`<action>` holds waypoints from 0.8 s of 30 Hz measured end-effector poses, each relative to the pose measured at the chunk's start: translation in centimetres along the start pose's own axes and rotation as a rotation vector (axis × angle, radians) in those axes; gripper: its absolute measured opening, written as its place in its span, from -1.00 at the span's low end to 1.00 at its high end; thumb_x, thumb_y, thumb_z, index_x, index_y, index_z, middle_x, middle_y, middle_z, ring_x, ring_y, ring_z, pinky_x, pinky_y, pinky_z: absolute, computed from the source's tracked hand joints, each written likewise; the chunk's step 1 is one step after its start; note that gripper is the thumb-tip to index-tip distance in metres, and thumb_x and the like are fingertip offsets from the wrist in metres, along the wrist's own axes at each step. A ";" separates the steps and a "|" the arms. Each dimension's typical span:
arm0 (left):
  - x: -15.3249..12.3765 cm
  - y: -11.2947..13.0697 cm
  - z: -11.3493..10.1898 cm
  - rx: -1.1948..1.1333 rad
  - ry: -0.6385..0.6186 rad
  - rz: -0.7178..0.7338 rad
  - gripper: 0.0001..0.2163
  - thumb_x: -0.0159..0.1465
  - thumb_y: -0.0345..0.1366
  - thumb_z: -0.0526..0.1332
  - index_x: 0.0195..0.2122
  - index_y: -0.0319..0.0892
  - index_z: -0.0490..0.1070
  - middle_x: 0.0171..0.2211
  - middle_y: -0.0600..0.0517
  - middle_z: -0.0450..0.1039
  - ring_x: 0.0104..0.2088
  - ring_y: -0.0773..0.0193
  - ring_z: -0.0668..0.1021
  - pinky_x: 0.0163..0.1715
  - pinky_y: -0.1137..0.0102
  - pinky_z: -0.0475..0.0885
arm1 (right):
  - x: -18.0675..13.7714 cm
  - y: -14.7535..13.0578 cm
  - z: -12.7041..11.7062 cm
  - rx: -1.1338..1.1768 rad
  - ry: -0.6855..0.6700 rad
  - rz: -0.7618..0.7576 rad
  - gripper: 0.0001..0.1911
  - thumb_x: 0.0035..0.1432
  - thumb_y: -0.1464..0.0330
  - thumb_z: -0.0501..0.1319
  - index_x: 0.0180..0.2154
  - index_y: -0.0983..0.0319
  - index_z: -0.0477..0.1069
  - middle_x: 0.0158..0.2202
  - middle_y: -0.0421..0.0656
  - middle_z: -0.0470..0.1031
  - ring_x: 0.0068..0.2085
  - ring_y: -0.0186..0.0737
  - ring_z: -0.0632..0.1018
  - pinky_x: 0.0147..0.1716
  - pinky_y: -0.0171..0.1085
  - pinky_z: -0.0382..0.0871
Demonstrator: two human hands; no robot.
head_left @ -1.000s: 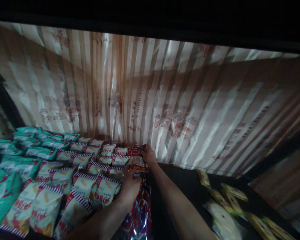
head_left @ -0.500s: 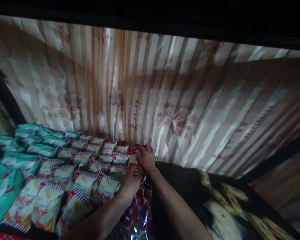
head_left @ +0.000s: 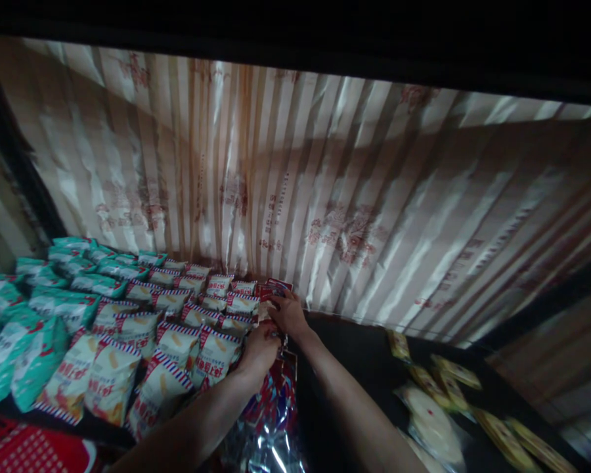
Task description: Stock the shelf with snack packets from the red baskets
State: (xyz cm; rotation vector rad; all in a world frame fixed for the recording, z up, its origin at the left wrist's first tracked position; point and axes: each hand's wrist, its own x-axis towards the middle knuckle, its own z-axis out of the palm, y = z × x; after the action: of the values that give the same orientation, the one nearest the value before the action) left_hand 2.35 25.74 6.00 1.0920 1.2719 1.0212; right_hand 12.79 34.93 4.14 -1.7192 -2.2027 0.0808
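Note:
Both my hands are at the back of a dark shelf, around dark red packets (head_left: 274,288) that stand close to the curtain. My left hand (head_left: 262,347) is closed on the lower part of a red packet with a beige panel; its fingertips are partly hidden. Higher and just to the right, my right hand (head_left: 289,315) has its fingers curled over the same packet's front. Below the hands, between my forearms, lies a clear plastic bag (head_left: 276,420) with red and blue shiny packets in it. White snack bags (head_left: 215,355) with striped edges stand in rows directly left of my hands.
Teal snack bags (head_left: 64,305) fill the far left. A red perforated basket (head_left: 27,450) sits at the lower left. Yellow packets (head_left: 453,387) and a round pale item in clear wrap (head_left: 431,420) lie at the right. A striped curtain (head_left: 325,197) hangs behind.
The view has shifted slightly, bringing more of the red basket in. My hands stay at the red packets, the right one slightly lower. More of the red packets' tops shows above it.

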 end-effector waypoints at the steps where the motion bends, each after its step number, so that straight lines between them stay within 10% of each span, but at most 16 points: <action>1: 0.0 0.1 0.0 0.011 0.014 0.006 -0.77 -0.02 -0.55 0.04 -0.40 -0.21 0.42 -0.42 0.02 0.47 -0.35 0.28 0.47 -0.38 0.49 0.27 | 0.1 -0.2 0.1 -0.008 -0.004 -0.010 -0.73 0.07 0.36 0.14 -0.19 0.21 0.51 -0.20 -0.07 0.54 0.07 -0.09 0.33 0.11 -0.12 0.02; 14: -0.1 -0.7 -0.6 0.059 0.073 0.006 -0.78 0.03 -0.51 0.08 -0.33 -0.21 0.43 -0.35 -0.03 0.51 -0.34 0.27 0.52 -0.32 0.46 0.35 | -1.1 -0.3 1.6 0.081 0.231 0.077 -0.70 0.07 0.34 0.12 -0.15 0.17 0.49 0.03 -0.03 0.39 0.07 -0.05 0.34 0.03 -0.09 0.19; 24: -6.1 -0.7 0.4 0.098 -0.024 0.078 -0.70 0.05 -0.54 0.07 -0.19 -0.26 0.40 -0.11 -0.13 0.43 -0.19 0.26 0.50 -0.20 0.43 0.38 | -10.4 1.7 -0.9 0.368 0.368 0.167 -0.68 0.11 0.26 0.06 -0.20 0.24 0.48 -0.06 0.00 0.45 0.03 -0.07 0.42 0.01 -0.07 0.29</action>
State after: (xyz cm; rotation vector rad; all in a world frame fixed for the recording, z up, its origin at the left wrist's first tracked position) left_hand 2.45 19.60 6.54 1.2337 1.2792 1.0099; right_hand 16.79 25.36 2.13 -1.5615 -1.6609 0.1822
